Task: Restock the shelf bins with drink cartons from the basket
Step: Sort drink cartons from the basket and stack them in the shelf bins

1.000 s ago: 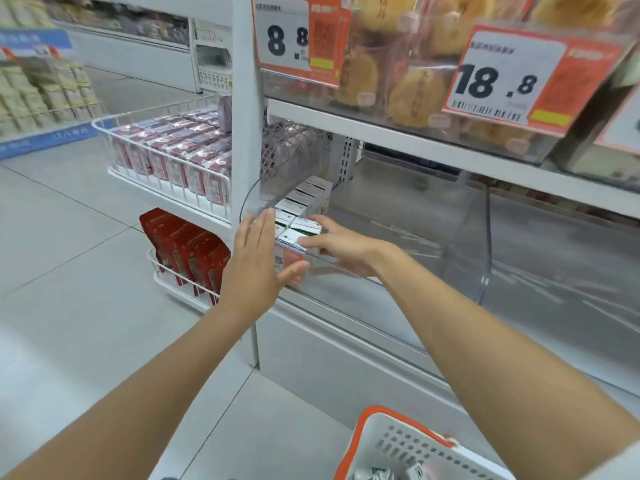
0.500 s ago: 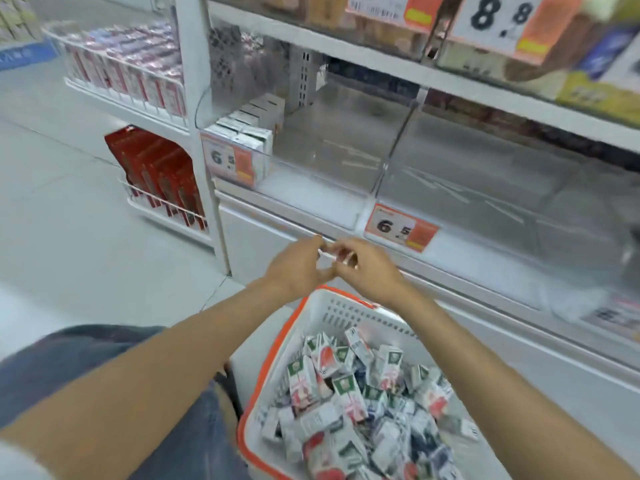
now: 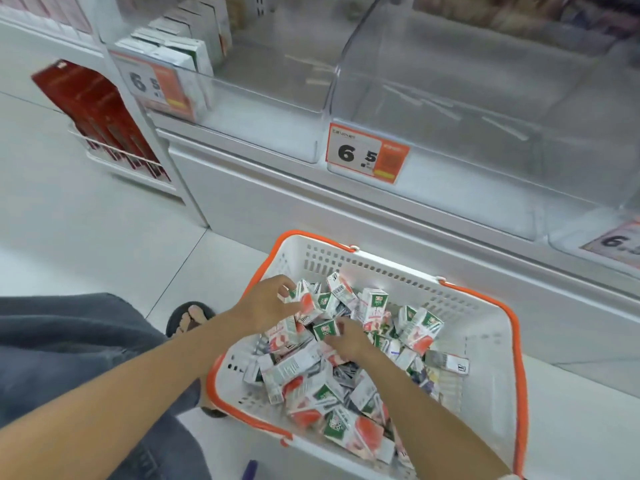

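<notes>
While both of your hands are down in the basket (image 3: 381, 268), the move that follows turns on one thing: the bins sit above and beyond the pile, and the part-filled bin (image 3: 242, 109) lies up and to the left. Your left hand (image 3: 266, 304) is the nearer one to it. The neighbouring bin (image 3: 450, 140), behind the price tag (image 3: 367, 154), lies almost straight ahead of your right hand (image 3: 348, 339).

Your left hand works at the far-left edge of the heap, with its fingers curled round a red-and-white carton (image 3: 306, 303). Your right hand, just beside it toward the middle, closes fingers and thumb on a green-topped carton (image 3: 325, 330). The two hands are close together but not touching.

The loose cartons (image 3: 349, 431) lie every way, some flat, some on an edge, their long axes pointing in no common direction. The shelved cartons (image 3: 187, 53) stand upright in a tight row at the left side of their bin. So I judge that each carton you lift needs turning upright on the way up. The free space in that bin lies to the right of the row.
</notes>
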A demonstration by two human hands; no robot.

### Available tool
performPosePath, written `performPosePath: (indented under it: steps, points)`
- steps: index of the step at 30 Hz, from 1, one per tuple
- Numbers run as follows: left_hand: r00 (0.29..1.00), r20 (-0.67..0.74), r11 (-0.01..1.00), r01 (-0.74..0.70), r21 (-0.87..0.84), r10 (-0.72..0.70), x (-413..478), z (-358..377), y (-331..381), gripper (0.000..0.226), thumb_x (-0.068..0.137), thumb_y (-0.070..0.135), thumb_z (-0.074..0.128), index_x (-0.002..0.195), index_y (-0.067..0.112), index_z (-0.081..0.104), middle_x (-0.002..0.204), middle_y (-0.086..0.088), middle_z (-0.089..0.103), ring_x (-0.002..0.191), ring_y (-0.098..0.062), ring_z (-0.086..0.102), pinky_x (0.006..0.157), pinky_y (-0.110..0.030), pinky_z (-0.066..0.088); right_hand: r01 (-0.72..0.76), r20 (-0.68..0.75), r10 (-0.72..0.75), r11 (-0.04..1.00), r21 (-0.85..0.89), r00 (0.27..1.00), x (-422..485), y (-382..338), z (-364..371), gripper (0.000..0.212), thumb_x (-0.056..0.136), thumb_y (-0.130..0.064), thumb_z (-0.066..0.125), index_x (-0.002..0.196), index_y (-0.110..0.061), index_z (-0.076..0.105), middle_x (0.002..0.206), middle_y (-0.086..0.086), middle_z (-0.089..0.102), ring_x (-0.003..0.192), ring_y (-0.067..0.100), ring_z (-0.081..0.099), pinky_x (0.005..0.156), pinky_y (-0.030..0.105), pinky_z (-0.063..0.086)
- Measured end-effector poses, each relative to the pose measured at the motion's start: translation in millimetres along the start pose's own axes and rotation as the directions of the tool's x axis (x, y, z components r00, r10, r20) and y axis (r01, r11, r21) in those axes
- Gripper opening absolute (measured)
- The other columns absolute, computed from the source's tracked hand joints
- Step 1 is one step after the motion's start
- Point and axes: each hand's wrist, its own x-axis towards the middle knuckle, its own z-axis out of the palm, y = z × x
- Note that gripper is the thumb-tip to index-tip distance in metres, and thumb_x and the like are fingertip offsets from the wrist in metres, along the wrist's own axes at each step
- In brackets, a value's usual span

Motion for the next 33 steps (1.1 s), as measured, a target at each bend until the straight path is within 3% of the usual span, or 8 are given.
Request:
performPosePath:
  steps: [2,5,9,12,17,20,30,33]
  points:
    - [1.000,-0.007,1.000,0.021,-0.013,-0.021,3.3,0.6,2.0,0.039,0.087,0.035,0.068,0.120,0.017,0.057,0.115,-0.004,0.056,0.098,-0.021,0.060,0.089,-0.035,0.051,0.054,-0.047,-0.050,0.995,0.084,0.998,1.7,0.1,-9.7,0.030,0.090,-0.018,0.067,0.079,-0.013,0.040,0.071,0.000,0.037,0.051,0.011,0.039,0.050,0.026,0.039]
    - [0.999,-0.002,0.996,0.043,-0.081,-0.043,8.4,6.1,12.5,0.055,0.087,0.037,0.068,0.134,0.018,0.047,0.125,-0.002,0.055,0.104,-0.016,0.056,0.084,-0.025,0.047,0.226,-0.175,-0.186,0.942,0.249,0.967,-12.1,-19.9,-33.0,0.021,0.089,-0.021,0.069,0.082,-0.020,0.050,0.071,-0.007,0.048,0.050,0.003,0.050,0.051,0.016,0.042]
    - [0.943,0.313,0.859,0.252,-0.446,-0.115,5.2,9.8,25.1,0.073,0.083,0.030,0.074,0.145,0.025,0.036,0.134,0.005,0.055,0.118,-0.014,0.056,0.092,-0.031,0.050,0.328,-0.066,-0.334,0.837,0.438,0.940,-34.7,-57.9,-58.5,0.030,0.088,-0.023,0.071,0.116,-0.023,0.063,0.111,-0.006,0.068,0.101,0.005,0.065,0.085,0.018,0.053]
    - [0.943,0.328,0.804,0.243,-0.543,-0.063,0.8,7.3,21.6,0.052,0.085,0.015,0.074,0.132,0.024,0.054,0.125,-0.002,0.065,0.111,-0.018,0.064,0.088,-0.042,0.057,0.307,0.129,-0.358,0.903,0.302,0.925,-46.3,-64.1,-61.6,0.052,0.084,-0.027,0.075,0.132,-0.024,0.054,0.123,-0.002,0.064,0.111,0.012,0.062,0.095,0.026,0.051]
    - [0.976,0.157,0.756,0.215,-0.618,-0.150,-1.8,-3.3,9.3,0.044,0.090,0.010,0.065,0.129,0.019,0.047,0.122,-0.007,0.062,0.105,-0.023,0.066,0.082,-0.039,0.059,0.198,0.255,-0.174,0.978,-0.072,0.951,-42.4,-42.2,-21.3,0.071,0.085,-0.041,0.072,0.145,-0.025,0.037,0.146,0.000,0.043,0.129,0.020,0.046,0.099,0.029,0.038]
    - [0.981,0.121,0.750,0.195,-0.632,-0.153,-4.2,-9.6,1.4,0.044,0.092,0.012,0.062,0.129,0.025,0.042,0.114,-0.002,0.064,0.099,-0.020,0.067,0.077,-0.036,0.059,0.239,0.298,-0.170,0.947,-0.214,0.939,-35.0,-37.0,6.4,0.055,0.086,-0.032,0.073,0.136,-0.021,0.053,0.157,-0.003,0.028,0.137,0.023,0.037,0.111,0.034,0.032]
    - [0.999,0.021,0.816,0.048,-0.576,-0.044,-0.3,-26.4,10.1,0.050,0.095,0.009,0.057,0.137,0.022,0.032,0.126,-0.010,0.055,0.110,-0.029,0.062,0.090,-0.051,0.054,0.415,-0.147,-0.437,0.896,-0.161,0.887,-65.5,-121.2,-95.8,0.023,0.085,-0.038,0.070,0.089,-0.015,0.068,0.093,0.003,0.064,0.080,0.017,0.060,0.072,0.033,0.047]
    - [0.991,0.127,0.730,0.056,-0.681,0.042,-2.4,-28.5,30.4,0.057,0.086,0.009,0.065,0.130,0.028,0.035,0.119,-0.007,0.056,0.095,-0.019,0.066,0.077,-0.037,0.058,0.463,-0.211,-0.485,0.874,-0.147,0.849,-78.6,-152.7,-108.2,0.035,0.081,-0.047,0.073,0.084,-0.016,0.057,0.084,0.004,0.069,0.072,0.020,0.063,0.066,0.035,0.048]
